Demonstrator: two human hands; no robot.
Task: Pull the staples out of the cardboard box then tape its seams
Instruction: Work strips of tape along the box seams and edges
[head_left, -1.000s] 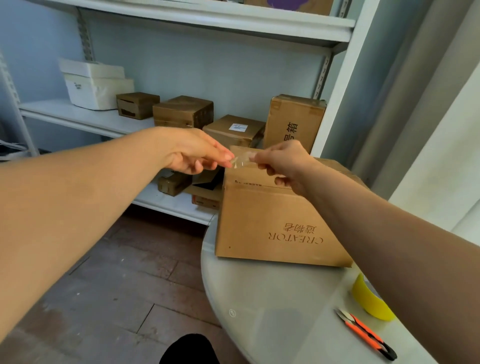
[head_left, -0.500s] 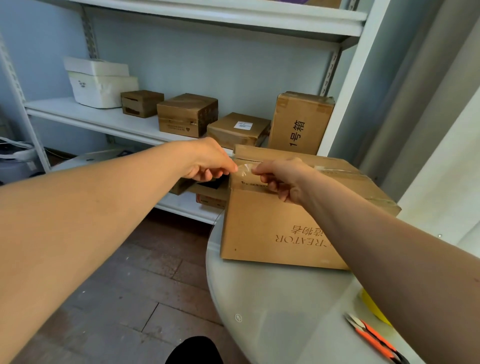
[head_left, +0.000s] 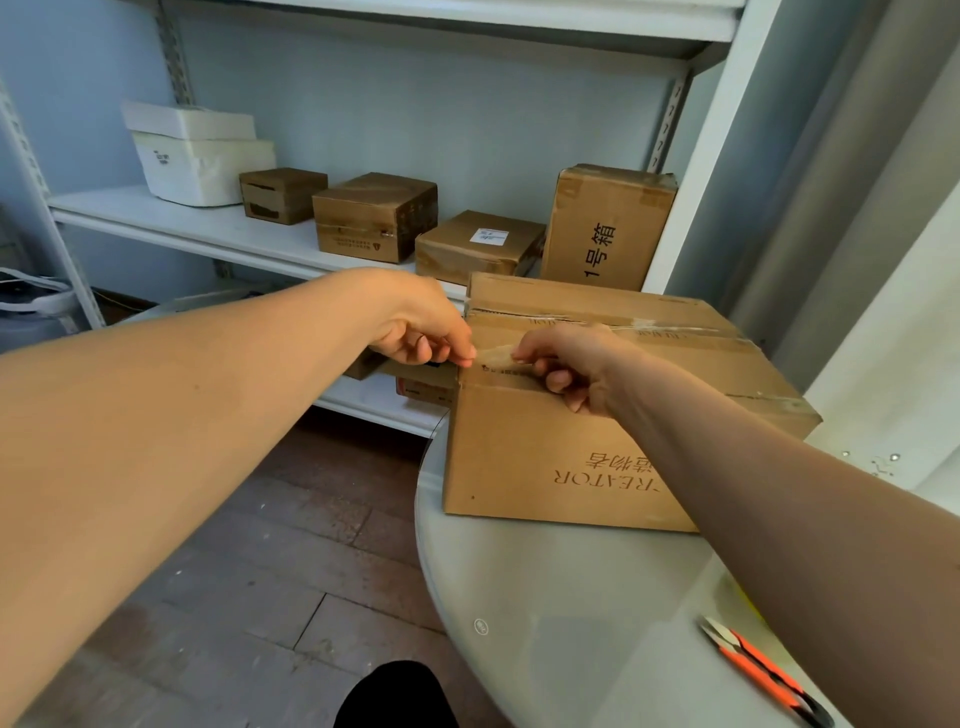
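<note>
Room: pale blue wall behind a white metal shelf (head_left: 218, 228), dark wood floor (head_left: 270, 582) on the near left.
Desk: round, pale grey desk (head_left: 561, 623) on the right, its curved edge towards the floor.
Cardboard box: the cardboard box (head_left: 530, 457) sits on the far part of the desk, printed side facing near with the lettering upside down; clear tape runs across its top.
Tape piece: a short strip of clear tape (head_left: 493, 356) is stretched between the two hands at the box's near-left top corner, just above the top edge.
Left hand: left hand (head_left: 421, 332) reaches in from the left; its grip pinches the left end of the strip between thumb and fingertips.
Right hand: right hand (head_left: 566, 364) reaches in from the near right, over the box's front face; its grip pinches the right end of the strip, the other fingers curled below.
Cutter: an orange and black cutter (head_left: 763, 670) lies on the near right of the desk, well apart from the box.
Shelf contents: several brown boxes (head_left: 374, 218) and a white foam box (head_left: 202, 161) stand on the middle shelf, beyond the hands.
</note>
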